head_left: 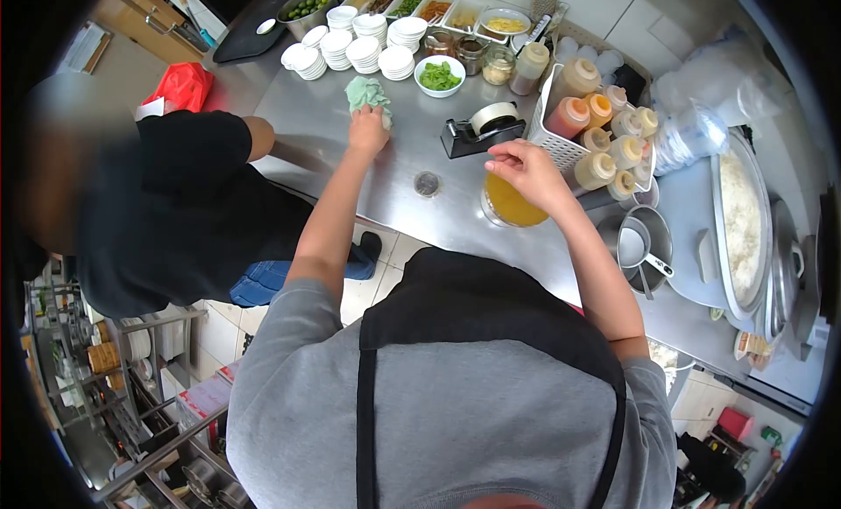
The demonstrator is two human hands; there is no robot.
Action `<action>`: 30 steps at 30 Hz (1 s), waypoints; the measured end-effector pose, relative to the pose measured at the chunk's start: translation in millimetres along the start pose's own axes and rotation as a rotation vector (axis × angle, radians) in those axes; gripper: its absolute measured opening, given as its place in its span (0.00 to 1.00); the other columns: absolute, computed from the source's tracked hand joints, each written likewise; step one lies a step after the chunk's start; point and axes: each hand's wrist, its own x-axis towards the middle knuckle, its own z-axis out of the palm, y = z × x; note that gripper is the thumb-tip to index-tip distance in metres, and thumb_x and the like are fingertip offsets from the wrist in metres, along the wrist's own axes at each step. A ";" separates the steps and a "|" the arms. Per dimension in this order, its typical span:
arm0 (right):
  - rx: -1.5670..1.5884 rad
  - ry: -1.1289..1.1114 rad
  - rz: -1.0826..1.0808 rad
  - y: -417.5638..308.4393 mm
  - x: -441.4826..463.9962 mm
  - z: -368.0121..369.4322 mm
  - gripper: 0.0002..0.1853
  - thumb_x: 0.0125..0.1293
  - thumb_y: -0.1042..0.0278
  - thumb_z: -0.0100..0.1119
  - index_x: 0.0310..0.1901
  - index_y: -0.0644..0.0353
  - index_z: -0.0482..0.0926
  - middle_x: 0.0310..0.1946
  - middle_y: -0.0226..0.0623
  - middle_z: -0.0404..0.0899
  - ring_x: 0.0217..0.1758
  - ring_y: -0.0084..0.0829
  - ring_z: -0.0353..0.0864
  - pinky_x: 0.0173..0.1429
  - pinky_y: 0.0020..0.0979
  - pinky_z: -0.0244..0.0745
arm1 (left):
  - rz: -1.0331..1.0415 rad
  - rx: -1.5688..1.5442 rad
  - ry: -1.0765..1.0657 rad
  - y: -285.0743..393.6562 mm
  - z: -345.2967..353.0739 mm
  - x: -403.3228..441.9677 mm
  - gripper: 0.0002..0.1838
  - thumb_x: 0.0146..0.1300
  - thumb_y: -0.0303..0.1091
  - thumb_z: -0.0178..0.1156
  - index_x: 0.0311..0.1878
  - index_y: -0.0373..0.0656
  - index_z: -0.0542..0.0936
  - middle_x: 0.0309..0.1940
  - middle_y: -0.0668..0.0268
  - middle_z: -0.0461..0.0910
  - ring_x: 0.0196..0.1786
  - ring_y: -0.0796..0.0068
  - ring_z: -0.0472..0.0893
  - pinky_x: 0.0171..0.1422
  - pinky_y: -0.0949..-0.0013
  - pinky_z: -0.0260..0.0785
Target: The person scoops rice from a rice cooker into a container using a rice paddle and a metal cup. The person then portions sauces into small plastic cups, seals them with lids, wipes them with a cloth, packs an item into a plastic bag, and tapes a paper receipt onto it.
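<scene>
My left hand is closed over a crumpled pale green cloth on the steel counter. Above a round tub of yellow-orange liquid hovers my right hand, its fingers loosely bent and thumb apart, with nothing visible between them. That hand hides part of the tub's rim. Behind it stands a black tape dispenser with a pale roll. A small round metal disc sits between my two hands on the counter.
Stacked white dishes, a bowl of chopped greens and jars line the back. At right are a basket of squeeze bottles, a saucepan and a large rice pot. A person in black stands close at left.
</scene>
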 end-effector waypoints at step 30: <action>-0.652 -0.206 -0.469 21.6 258.6 208.6 0.16 0.50 0.69 0.58 0.44 0.52 0.78 0.50 0.44 0.71 0.53 0.41 0.71 0.57 0.36 0.67 | -0.001 -0.503 -0.615 18.5 -14.6 -92.2 0.34 0.38 0.53 0.67 0.46 0.40 0.75 0.44 0.51 0.71 0.50 0.54 0.71 0.56 0.61 0.63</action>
